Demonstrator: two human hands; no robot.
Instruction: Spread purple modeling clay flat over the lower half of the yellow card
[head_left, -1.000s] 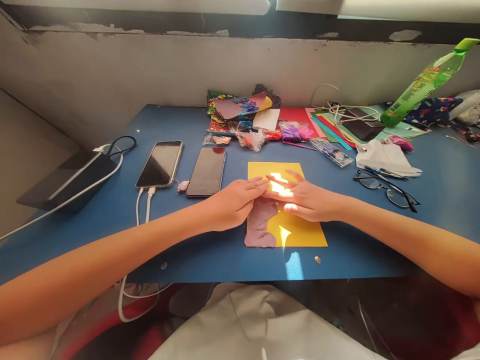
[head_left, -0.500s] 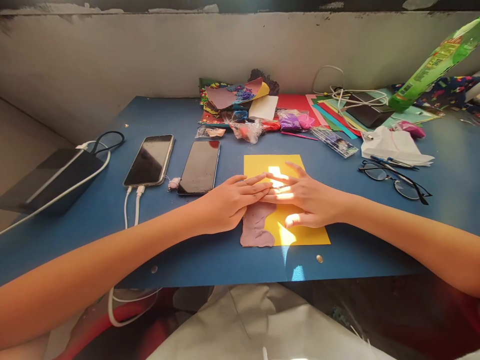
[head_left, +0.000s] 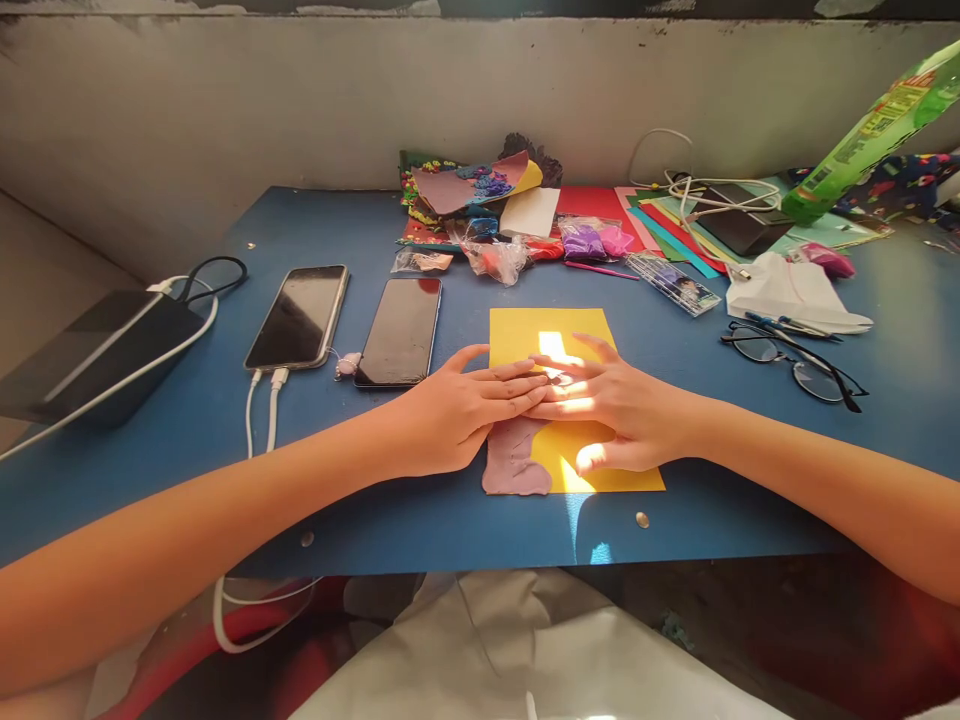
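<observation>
A yellow sheet (head_left: 541,334) lies on the blue table (head_left: 375,490) in front of me. A flattened purple-grey lump of clay (head_left: 514,461) rests on the sheet's near left edge. My left hand (head_left: 457,412) lies flat with its fingers stretched out, pressing on the top of the clay. My right hand (head_left: 609,402) lies flat on the sheet beside it, fingers spread. The fingertips of both hands meet over the clay. Sunlight falls across the right hand.
Two phones (head_left: 298,317) (head_left: 400,331) lie at the left, one on a white cable, beside a black power bank (head_left: 97,355). Craft scraps and clay bags (head_left: 495,215), coloured papers (head_left: 667,228), a pen case (head_left: 673,284), glasses (head_left: 795,362) and a green bottle (head_left: 870,130) fill the back and right.
Both hands have slid a little toward me along the clay and sheet. My view has tilted down slightly.
</observation>
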